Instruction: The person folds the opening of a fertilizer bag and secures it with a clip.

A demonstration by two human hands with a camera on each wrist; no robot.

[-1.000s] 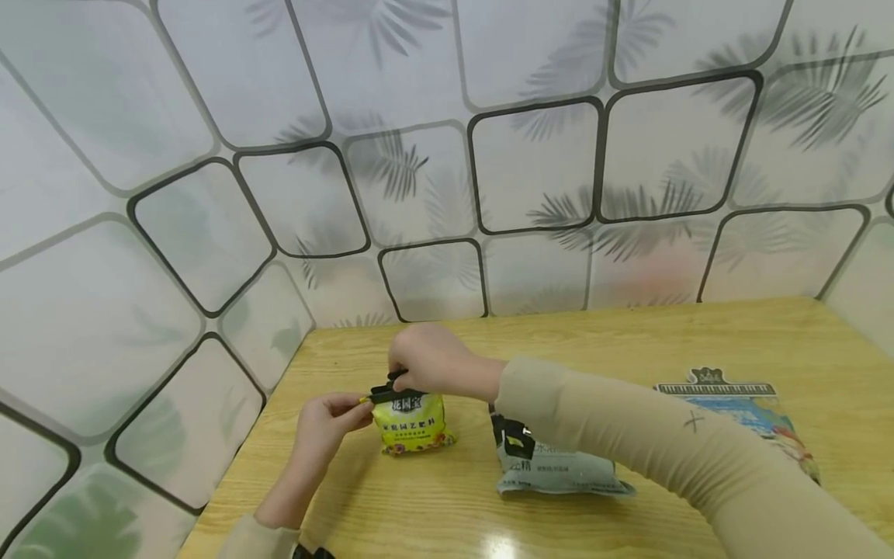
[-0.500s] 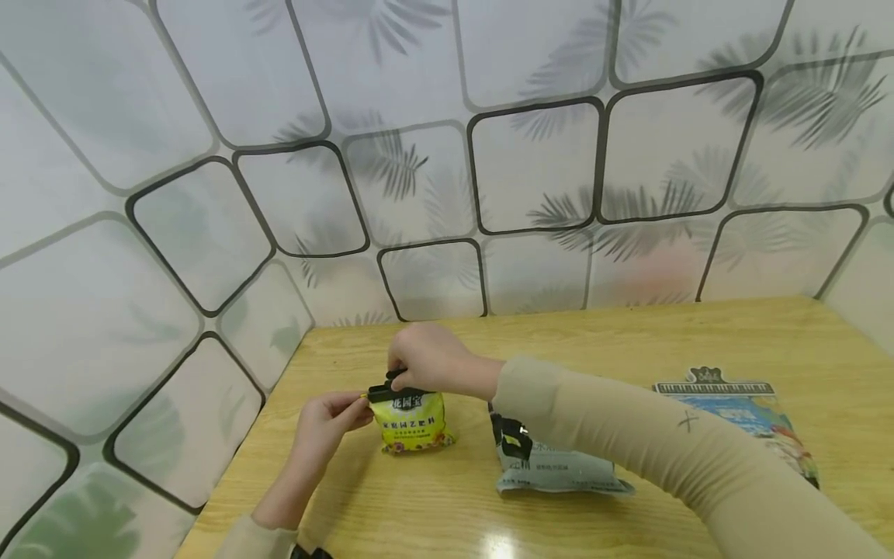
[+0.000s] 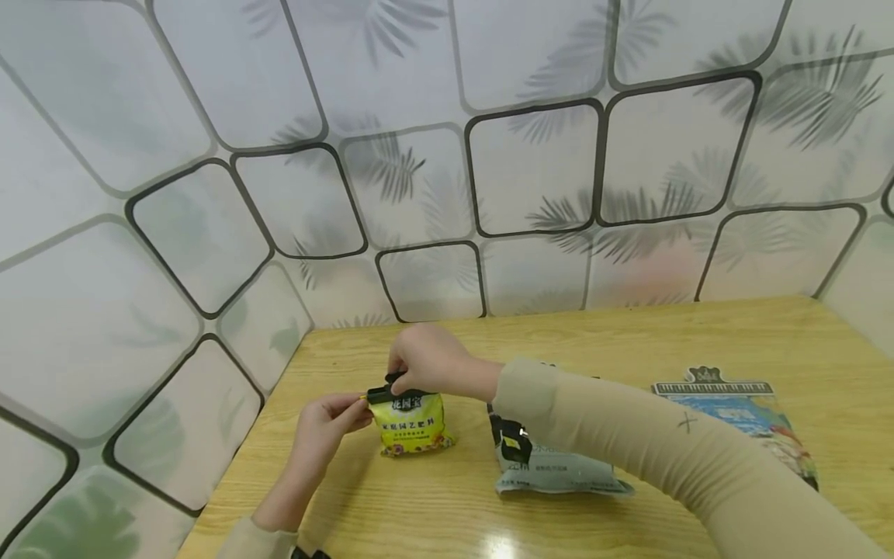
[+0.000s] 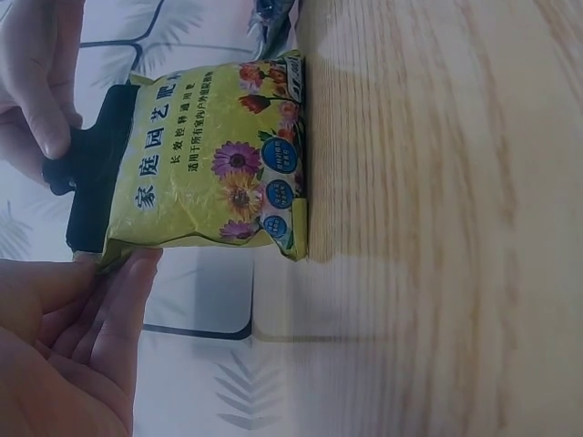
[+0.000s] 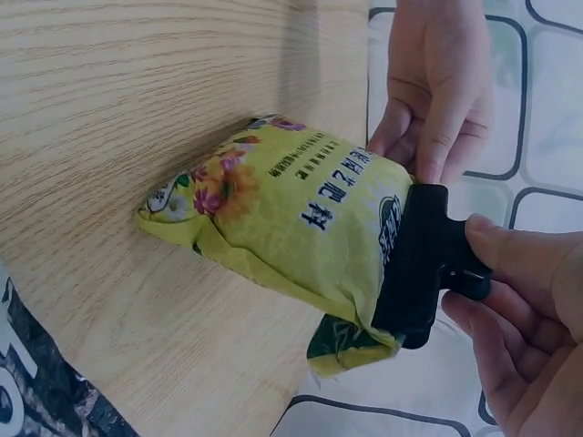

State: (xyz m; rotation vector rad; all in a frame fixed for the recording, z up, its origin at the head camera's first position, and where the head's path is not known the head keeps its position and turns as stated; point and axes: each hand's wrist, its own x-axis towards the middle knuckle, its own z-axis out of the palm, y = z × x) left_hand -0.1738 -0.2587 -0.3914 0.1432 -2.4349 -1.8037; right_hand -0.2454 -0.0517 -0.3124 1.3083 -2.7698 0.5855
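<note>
A yellow bag (image 3: 415, 427) printed with flowers and Chinese lettering stands on the table's left side. A wide black bag clip (image 5: 414, 264) lies across its top edge. My right hand (image 3: 433, 359) pinches the clip's handles between thumb and fingers, as the right wrist view shows. My left hand (image 4: 77, 346) pinches the bag's top corner, at the clip's other end. In the right wrist view, a folded flap (image 5: 351, 344) of the bag sticks out beside the clip at the near end.
A grey and black bag (image 3: 559, 470) lies to the right, partly behind the right sleeve (image 3: 628, 435). Farther right lies a colourful picture bag (image 3: 740, 415) with a piano-keyboard clip (image 3: 715, 387) on its top. A patterned wall (image 3: 538, 171) borders the wooden table (image 3: 419, 512).
The clip and the bag's top corner have shifted very slightly left since a second ago. Both hands keep their grips.
</note>
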